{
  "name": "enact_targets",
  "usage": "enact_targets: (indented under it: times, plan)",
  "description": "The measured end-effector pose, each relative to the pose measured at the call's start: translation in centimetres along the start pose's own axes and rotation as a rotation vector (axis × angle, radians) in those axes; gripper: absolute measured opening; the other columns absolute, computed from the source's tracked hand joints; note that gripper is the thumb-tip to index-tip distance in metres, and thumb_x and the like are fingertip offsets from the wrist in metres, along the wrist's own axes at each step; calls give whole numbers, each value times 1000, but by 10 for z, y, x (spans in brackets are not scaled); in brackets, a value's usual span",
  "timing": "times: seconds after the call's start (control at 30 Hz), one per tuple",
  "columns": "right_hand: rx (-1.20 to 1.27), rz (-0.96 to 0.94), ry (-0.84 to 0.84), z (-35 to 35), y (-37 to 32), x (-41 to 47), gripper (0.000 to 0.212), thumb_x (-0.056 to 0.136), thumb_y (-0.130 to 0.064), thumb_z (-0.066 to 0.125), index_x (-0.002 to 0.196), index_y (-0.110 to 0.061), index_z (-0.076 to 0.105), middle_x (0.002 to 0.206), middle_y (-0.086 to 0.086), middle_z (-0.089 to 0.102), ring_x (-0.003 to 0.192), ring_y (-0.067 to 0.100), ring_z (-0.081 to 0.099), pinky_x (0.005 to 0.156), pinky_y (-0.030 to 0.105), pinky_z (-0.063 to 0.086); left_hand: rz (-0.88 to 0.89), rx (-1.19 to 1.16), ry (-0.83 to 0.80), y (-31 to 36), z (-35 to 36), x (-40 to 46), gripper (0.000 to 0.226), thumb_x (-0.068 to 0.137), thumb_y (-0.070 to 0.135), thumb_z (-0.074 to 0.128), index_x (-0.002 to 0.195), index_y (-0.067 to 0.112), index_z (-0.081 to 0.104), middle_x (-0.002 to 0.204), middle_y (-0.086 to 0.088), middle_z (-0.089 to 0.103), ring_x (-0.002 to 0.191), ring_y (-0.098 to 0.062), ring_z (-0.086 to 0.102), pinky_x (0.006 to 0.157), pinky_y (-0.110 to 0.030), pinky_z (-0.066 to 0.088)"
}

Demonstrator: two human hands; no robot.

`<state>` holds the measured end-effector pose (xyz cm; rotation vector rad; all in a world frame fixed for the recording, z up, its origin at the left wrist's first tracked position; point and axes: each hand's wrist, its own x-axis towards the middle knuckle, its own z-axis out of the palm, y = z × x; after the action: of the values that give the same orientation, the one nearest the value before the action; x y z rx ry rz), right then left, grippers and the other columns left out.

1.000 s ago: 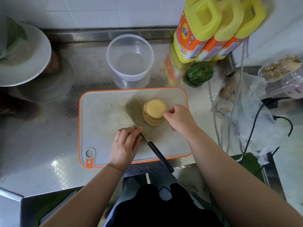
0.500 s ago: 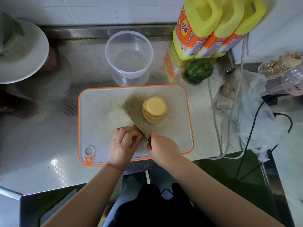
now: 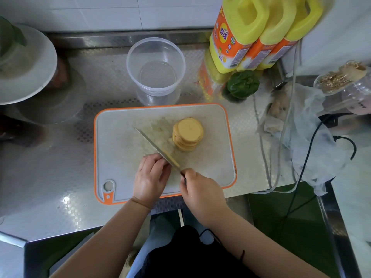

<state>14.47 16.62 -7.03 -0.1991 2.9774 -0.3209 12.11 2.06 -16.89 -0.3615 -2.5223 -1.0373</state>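
A stack of round yellow potato slices (image 3: 188,133) stands right of centre on the white, orange-rimmed cutting board (image 3: 120,137). A knife (image 3: 154,146) lies slantwise across the board, seen edge-on, its tip pointing far left and passing just left of the stack. My right hand (image 3: 200,189) grips the knife's dark handle at the board's near edge. My left hand (image 3: 150,177) rests on the board, fingers lightly bent, fingertips against the blade's left side near the handle. Anything under that hand is hidden.
A clear plastic tub (image 3: 156,71) stands behind the board. Yellow bottles (image 3: 241,33) and a green pepper (image 3: 242,85) are at the back right. A plastic bag (image 3: 313,137) and cables (image 3: 301,167) lie on the right. A white dish (image 3: 26,65) sits far left.
My right hand left the potato stack, came back to the near edge and took the knife handle. The blade, flat before, now stands on edge. My left hand stayed put.
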Motion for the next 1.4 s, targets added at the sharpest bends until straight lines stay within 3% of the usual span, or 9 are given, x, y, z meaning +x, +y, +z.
enact_targets:
  times: [0.17, 0.3, 0.4, 0.57, 0.7, 1.0, 1.4]
  plan:
    - [14, 35, -64, -7, 1, 2, 27, 61, -18, 86, 63, -14, 59, 40, -3, 48, 27, 17, 46, 41, 17, 14, 20, -7, 1, -1, 3, 0, 10, 97, 13, 57, 96, 5, 64, 96, -12, 63, 91, -26, 56, 94, -18, 37]
    - [41, 46, -107, -8, 1, 5, 26, 66, -19, 83, 64, -14, 57, 40, -3, 48, 29, 16, 47, 39, 18, 16, 25, -20, 8, -1, 3, 1, 15, 100, 16, 54, 97, 5, 64, 97, -12, 63, 91, -27, 57, 94, -19, 37]
    - [67, 45, -127, -9, 2, 3, 14, 87, -21, 64, 80, -10, 59, 55, 4, 60, 47, 25, 60, 46, 24, 24, 26, -35, 10, 1, 4, -1, 12, 101, 17, 53, 99, 8, 61, 99, -10, 61, 90, -27, 56, 93, -18, 36]
    - [154, 60, -209, -9, 1, 4, 26, 102, -27, 34, 107, -10, 54, 87, 9, 68, 82, 30, 66, 59, 31, 33, 17, -27, 8, 0, 8, -4, 8, 101, 16, 53, 99, 9, 58, 96, -13, 63, 88, -29, 57, 89, -24, 40]
    - [178, 69, -185, -5, 1, 6, 23, 100, -25, 41, 101, -7, 56, 81, 11, 68, 76, 32, 67, 57, 31, 32, 61, -36, -5, 1, 8, -2, 5, 98, 13, 56, 96, 9, 58, 97, -11, 62, 89, -28, 56, 84, -30, 44]
    - [191, 105, -320, -5, 6, 14, 26, 101, -28, 35, 106, -9, 52, 88, 10, 65, 83, 30, 62, 61, 31, 32, 24, -52, -9, -1, 5, -4, 8, 92, 10, 64, 97, 11, 58, 98, -11, 62, 90, -29, 57, 94, -20, 36]
    - [130, 82, -338, 7, 1, 23, 24, 101, -28, 37, 104, -10, 52, 88, 8, 65, 83, 27, 64, 60, 29, 33, -11, -63, -8, -8, 6, -6, 10, 92, 9, 64, 100, 10, 58, 101, -9, 60, 92, -29, 56, 95, -19, 36]
